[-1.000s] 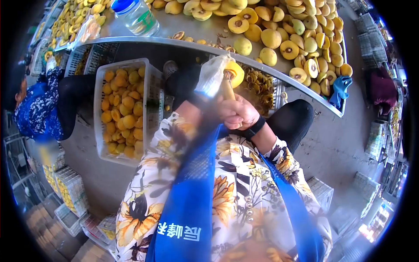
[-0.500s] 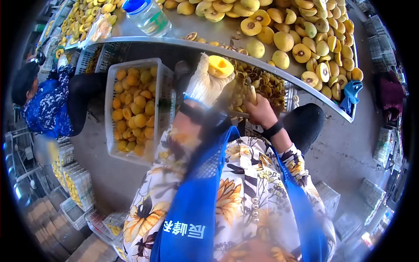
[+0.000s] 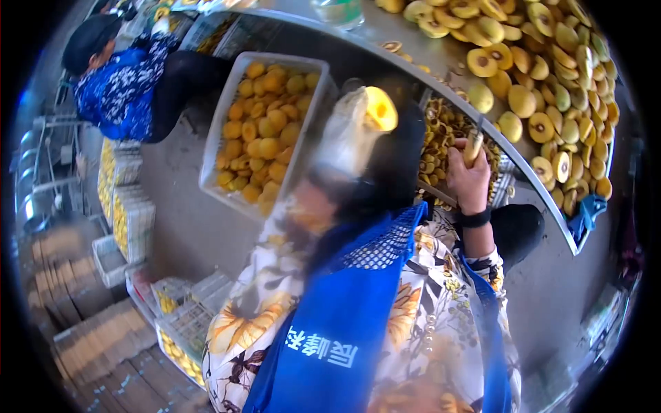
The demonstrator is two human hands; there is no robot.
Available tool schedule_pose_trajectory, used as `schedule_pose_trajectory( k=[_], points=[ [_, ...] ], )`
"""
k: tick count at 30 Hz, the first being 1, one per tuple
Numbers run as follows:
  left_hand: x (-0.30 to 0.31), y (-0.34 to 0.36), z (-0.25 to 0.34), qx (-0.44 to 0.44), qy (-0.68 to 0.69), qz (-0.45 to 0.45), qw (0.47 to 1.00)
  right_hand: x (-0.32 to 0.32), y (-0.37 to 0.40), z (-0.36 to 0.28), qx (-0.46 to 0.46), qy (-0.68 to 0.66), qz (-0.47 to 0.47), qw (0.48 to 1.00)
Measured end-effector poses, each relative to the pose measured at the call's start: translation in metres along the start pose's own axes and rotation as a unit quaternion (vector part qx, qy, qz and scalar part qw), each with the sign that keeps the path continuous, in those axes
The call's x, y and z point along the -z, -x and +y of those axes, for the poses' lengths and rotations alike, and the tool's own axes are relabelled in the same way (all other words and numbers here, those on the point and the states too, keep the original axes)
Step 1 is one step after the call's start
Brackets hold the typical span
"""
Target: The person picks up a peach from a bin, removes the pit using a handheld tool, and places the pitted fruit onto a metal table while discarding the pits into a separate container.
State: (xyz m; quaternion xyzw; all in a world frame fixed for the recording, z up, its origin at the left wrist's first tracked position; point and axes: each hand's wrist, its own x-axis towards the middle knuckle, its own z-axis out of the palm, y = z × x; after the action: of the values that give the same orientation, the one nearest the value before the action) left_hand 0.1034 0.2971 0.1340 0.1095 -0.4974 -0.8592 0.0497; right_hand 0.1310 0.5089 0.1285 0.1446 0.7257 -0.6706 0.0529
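A yellow fruit half (image 3: 381, 109), its hollowed cut face turned up, is held in front of the body by the left hand (image 3: 348, 131), which is covered by a pale glove; the fruit is gripped from the side, though the separate fingers cannot be made out because of blur. A short tool (image 3: 473, 148) with a pale handle is clasped by the bare right hand (image 3: 470, 172), its fingers curled round the handle and its dark tip pointed up, well apart from the fruit half. Beneath and beside that hand, a heap of brownish scraps (image 3: 434, 141) is seen below the table edge. To the left, a white crate (image 3: 289, 60) is filled with orange-yellow halves (image 3: 265, 131). On the metal table (image 3: 387, 31), a large pile of cut fruit (image 3: 564, 82) is spread, a clear bottle (image 3: 339, 12) is partly shown, and a blue glove (image 3: 588, 212) is draped at the corner. Farther left, a co-worker (image 3: 117, 96) in blue patterned clothing is seated near stacked crates (image 3: 134, 217).
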Motion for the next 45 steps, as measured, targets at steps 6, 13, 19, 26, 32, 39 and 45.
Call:
schedule_pose_trajectory(
  k=[6, 13, 19, 26, 32, 39, 45],
  points=[
    [0.178, 0.033, 0.043, -0.015, -0.329, 0.31, 0.892, 0.011, 0.007, 0.042, -0.037, -0.006, -0.018, 0.999],
    [0.247, 0.097, 0.056, 0.023, -0.617, 0.38, 0.689, 0.004, 0.007, 0.06, -0.062, 0.021, -0.061, 0.996],
    [0.323, 0.114, -0.015, 0.173, -0.735, 0.201, 0.623, -0.002, 0.009, 0.055, -0.063, 0.069, -0.073, 0.993],
    [0.296, 0.091, -0.001, 0.034, -0.744, 0.24, 0.623, 0.0, 0.011, 0.062, -0.059, 0.079, -0.064, 0.993],
    [0.372, 0.109, -0.009, 0.163, -0.813, 0.184, 0.527, 0.0, 0.013, 0.054, -0.087, 0.097, -0.075, 0.989],
    [0.382, 0.096, 0.001, 0.256, -0.786, 0.096, 0.554, 0.003, 0.011, 0.06, -0.007, 0.216, -0.039, 0.976],
    [0.355, 0.065, -0.012, 0.275, -0.878, -0.009, 0.391, 0.008, 0.016, 0.034, 0.005, 0.218, -0.065, 0.974]
  ],
)
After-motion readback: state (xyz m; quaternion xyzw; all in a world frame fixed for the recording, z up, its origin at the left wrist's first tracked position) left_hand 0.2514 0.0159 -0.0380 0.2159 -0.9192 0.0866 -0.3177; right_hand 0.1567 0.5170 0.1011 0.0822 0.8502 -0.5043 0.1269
